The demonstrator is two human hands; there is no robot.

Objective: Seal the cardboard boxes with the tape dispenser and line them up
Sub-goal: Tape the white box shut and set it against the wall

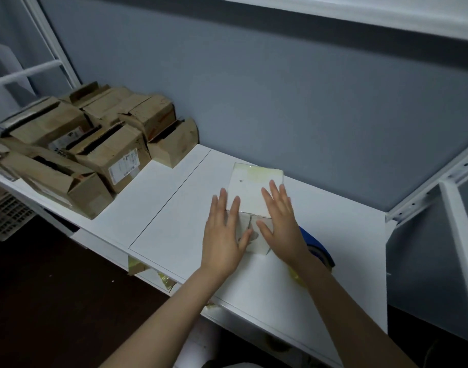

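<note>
While the left hand point(223, 235) and right hand point(280, 224) rest flat with fingers spread on the white box point(250, 189) in the middle of the table point(174, 221), pinching nothing, the blue tape dispenser point(317, 244) lies just beside the right wrist, so that hand is nearer

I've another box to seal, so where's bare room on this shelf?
Bare shelf between the brown boxes and the white box, and past the dispenser toward the right frame. Crowded on the left, among the brown boxes.
</note>
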